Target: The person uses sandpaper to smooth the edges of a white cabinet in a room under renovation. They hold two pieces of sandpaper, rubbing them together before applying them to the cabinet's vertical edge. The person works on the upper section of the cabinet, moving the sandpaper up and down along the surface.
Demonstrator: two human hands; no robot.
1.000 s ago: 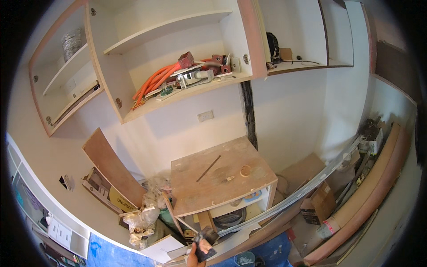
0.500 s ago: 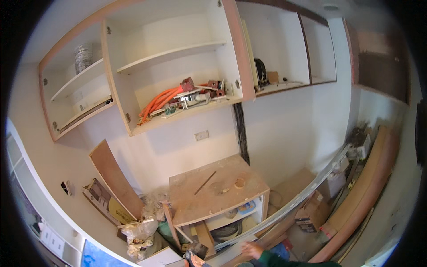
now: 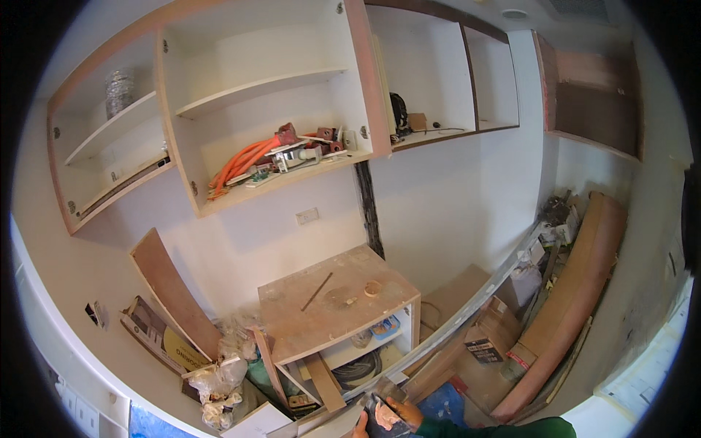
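Low at the frame's bottom edge, the right hand (image 3: 405, 415) has its fingers (image 3: 413, 410) curled round a small dark handheld object (image 3: 381, 418). The left hand (image 3: 359, 425) barely shows beside it; its grip cannot be told

Bright, even daylight across white walls; source not visible. Soft shadow under the wall cabinets (image 3: 277, 109), deeper shade inside the upper right cabinet. No hard glare. Heavy fisheye: straight edges bow toward the rim, black vignette in all corners. Centre fairly sharp; lower edge soft, slightly smeared.
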